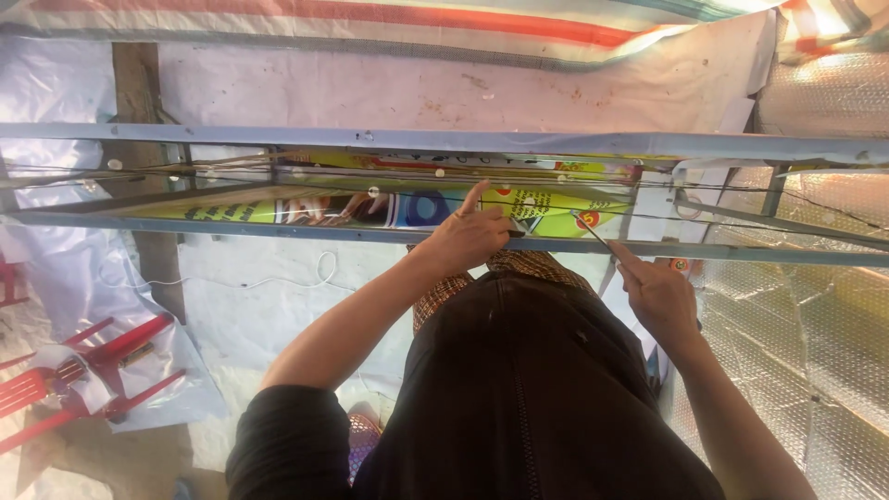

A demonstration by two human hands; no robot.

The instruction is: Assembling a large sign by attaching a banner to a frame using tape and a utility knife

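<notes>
Far to your left, red plastic chairs [74,380] stand on the floor beside white plastic sheeting [241,296], well apart from where you work. In front of you a grey metal frame [278,231] runs across the view, with a second rail above it, and a bright yellow printed panel [546,208] sits between the two rails.

Your left hand [468,239] rests on the lower rail just in front of the panel. The forefinger points up against the panel's lower edge while the other fingers are curled in close; whether they pinch anything underneath, you cannot tell from here. Keep that hand pressed firmly on the rail so the panel does not slide.

A thin taut wire [556,206] runs across the face of the panel between your hands. To the right, your right hand [659,294] has thumb and forefinger pressed together on a slim metal tool [593,231], whose tip reaches up to the panel near a red round mark. Hold the tool low and steady, and guide the tip in small movements so it does not slip off the panel.

Further right, silver bubble-foil insulation [796,333] covers the wall behind the frame.
</notes>
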